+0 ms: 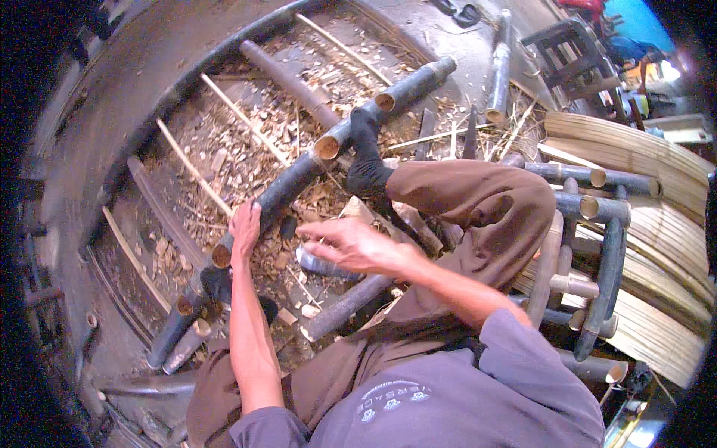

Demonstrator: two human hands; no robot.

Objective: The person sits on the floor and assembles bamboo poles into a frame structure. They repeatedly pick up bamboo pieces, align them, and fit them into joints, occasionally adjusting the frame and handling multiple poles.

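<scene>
A ladder-like bamboo frame lies on the floor, with a dark near pole (287, 190) and a parallel far pole (168, 97). My left hand (245, 230) is closed over the near pole, where the end of a thin pale strip (193, 166) meets it. To its right, my right hand (347, 245) hovers with fingers loosely stretched and nothing visible in them. Under that hand lies a whitish-blue object (321, 263), partly covered, whose kind I cannot make out. My dark-socked foot (366, 145) presses against the near pole; the other foot is partly behind my left forearm.
Wood chips (246, 119) litter the floor inside the frame. A loose bamboo length (351, 305) lies near my lap. At right stand a small bamboo structure (575, 287) and stacked split-bamboo slats (657, 321). A dark stool (571, 60) and another pole (499, 71) lie farther off.
</scene>
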